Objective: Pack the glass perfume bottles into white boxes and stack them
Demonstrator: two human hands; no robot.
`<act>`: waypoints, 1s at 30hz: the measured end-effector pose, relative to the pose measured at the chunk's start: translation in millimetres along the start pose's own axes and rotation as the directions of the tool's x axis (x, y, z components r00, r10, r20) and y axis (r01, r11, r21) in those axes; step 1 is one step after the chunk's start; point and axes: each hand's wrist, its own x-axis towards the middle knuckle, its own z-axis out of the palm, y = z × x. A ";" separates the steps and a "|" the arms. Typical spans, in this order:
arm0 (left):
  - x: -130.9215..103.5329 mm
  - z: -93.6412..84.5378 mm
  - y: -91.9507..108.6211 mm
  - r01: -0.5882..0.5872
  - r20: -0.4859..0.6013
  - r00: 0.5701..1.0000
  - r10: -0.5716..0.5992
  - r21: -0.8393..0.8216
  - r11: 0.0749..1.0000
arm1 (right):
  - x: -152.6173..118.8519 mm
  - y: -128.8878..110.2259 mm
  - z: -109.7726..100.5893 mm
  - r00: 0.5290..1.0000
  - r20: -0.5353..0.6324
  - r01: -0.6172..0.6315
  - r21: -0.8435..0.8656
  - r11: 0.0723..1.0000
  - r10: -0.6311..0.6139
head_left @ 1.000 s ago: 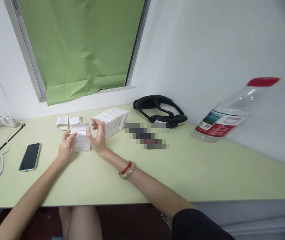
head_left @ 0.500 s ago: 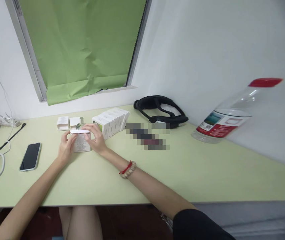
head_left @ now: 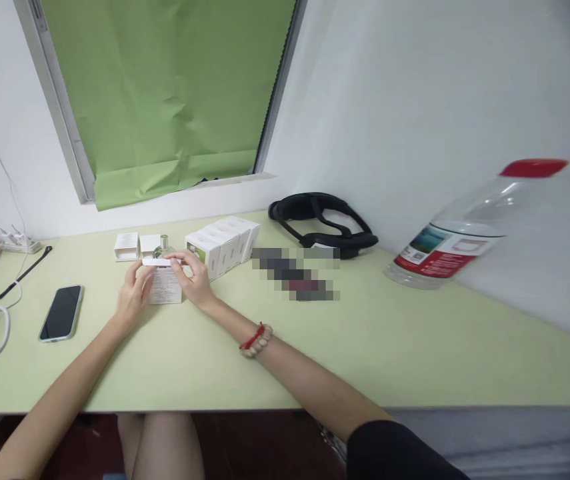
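A small white carton (head_left: 165, 288) with printed text stands upright on the table between my hands. Its top edge shows as a white flap (head_left: 157, 263). My left hand (head_left: 133, 291) grips the carton's left side, fingers curled at the top corner. On the right, my right hand (head_left: 192, 278) has its thumb and fingers closed on the top right edge of the same carton. Just behind it stands a glass perfume bottle (head_left: 164, 249), its lower part hidden. Two small white boxes (head_left: 127, 247) sit behind my left hand.
A row of white cartons (head_left: 222, 243) stands right of my right hand. Farther right are a black headset (head_left: 322, 227), a blurred patch and a plastic bottle (head_left: 449, 247) with a red cap. A phone (head_left: 61, 313), cable and black strap lie left.
My right fingers have shifted slightly lower and closer together on the carton's top edge. The left hand stays nearly in place, and the view has moved a little.
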 end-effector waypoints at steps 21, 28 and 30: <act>6.0 -1.0 5.4 -0.054 -0.127 0.992 0.026 -0.220 0.974 | -9.5 1.0 -4.7 0.980 0.157 0.137 -0.086 0.987 -0.122; 5.3 -0.8 6.8 -0.022 -0.144 0.989 -0.016 -0.260 0.965 | -10.1 -0.4 -5.0 0.978 0.161 0.149 -0.086 0.985 -0.134; 5.0 0.0 6.6 -0.014 -0.144 0.989 -0.027 -0.274 0.962 | -10.1 -1.5 -5.2 0.979 0.156 0.150 -0.092 0.984 -0.134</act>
